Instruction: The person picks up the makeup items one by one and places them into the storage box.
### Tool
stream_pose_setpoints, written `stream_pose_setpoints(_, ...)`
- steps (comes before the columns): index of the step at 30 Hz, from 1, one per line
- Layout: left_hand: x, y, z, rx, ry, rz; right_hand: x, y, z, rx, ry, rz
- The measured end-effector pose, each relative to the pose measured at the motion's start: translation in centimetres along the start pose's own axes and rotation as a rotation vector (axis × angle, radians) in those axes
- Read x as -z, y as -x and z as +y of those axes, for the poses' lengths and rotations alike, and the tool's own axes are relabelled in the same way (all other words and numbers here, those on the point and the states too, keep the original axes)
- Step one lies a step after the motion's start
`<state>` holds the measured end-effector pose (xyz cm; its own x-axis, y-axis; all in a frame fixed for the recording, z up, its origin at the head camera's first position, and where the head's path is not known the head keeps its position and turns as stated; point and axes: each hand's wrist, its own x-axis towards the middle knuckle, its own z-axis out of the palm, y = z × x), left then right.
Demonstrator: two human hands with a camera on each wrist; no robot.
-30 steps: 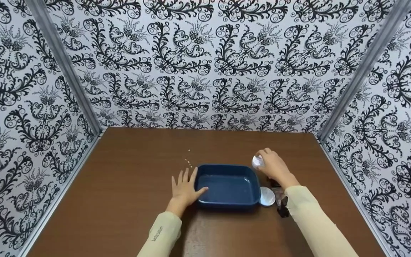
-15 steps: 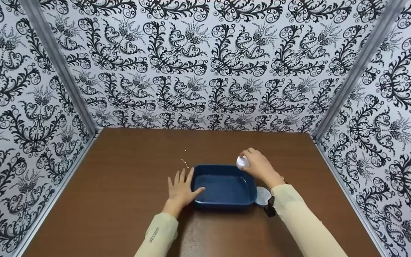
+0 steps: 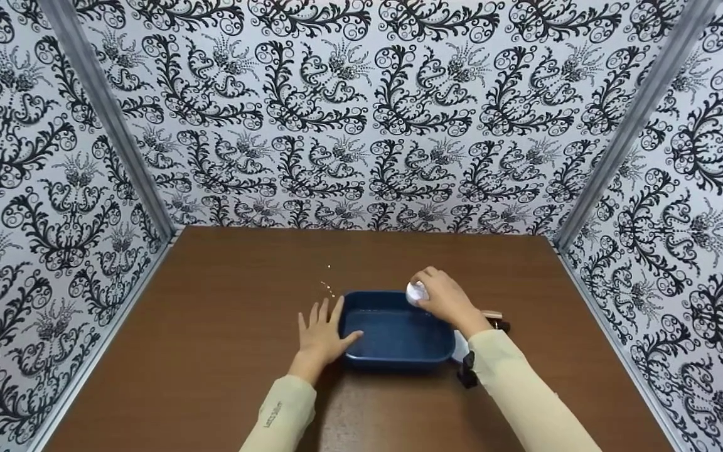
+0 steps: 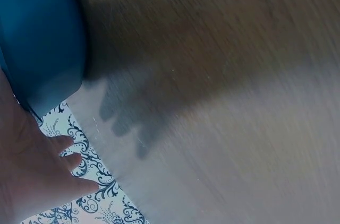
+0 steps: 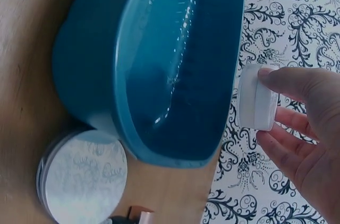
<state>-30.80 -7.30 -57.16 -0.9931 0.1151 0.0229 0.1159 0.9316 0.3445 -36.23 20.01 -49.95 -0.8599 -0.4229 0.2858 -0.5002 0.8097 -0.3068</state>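
A deep blue rectangular basin (image 3: 399, 339) stands on the table between the two hands, with nothing visible inside it. My left hand (image 3: 321, 339) rests at its left rim, fingers spread straight and thumb reaching over the edge. Thumb and fingertips of my right hand (image 5: 313, 134) pinch a small round white jar (image 5: 255, 99) with a paler, translucent band. In the head view this jar overlaps the basin's far right rim.
A flat round container (image 5: 87, 176) with a silvery-white embossed lid sits at the basin's right side. Small dark and pinkish items (image 3: 496, 320) lie beyond the right wrist. Tiny light specks (image 3: 328, 289) show behind the basin. Patterned walls (image 3: 361, 125) enclose the table.
My right hand has carried the white jar leftward, from beyond the basin's right corner to its far rim. The left hand has stayed at the left rim.
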Motion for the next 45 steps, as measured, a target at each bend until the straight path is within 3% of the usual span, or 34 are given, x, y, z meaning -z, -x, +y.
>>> stream_pose_setpoints(9, 0.1, 0.6, -0.9, 0.011, 0.016, 0.032, -2.0, -0.6, -2.0, 0.039, -0.004, -0.071)
stream_pose_setpoints(18, 0.3, 0.2, -0.3, 0.001, 0.013, 0.032, -3.1, -1.0, -3.7, 0.049, 0.008, -0.107)
stream_pose_setpoints(30, 0.0, 0.1, -0.2, 0.012, 0.002, 0.009, -5.0, -1.4, -5.4, 0.096, 0.019, -0.106)
stream_pose_setpoints(38, 0.4, -0.2, 0.0, -0.032, -0.078, 0.085, -6.3, -2.1, -6.4, 0.084, 0.043, -0.110)
stream_pose_setpoints(45, -0.1, 0.1, 0.2, -0.044, -0.097, 0.093, -7.8, -1.7, -6.8, 0.104, 0.069, -0.101)
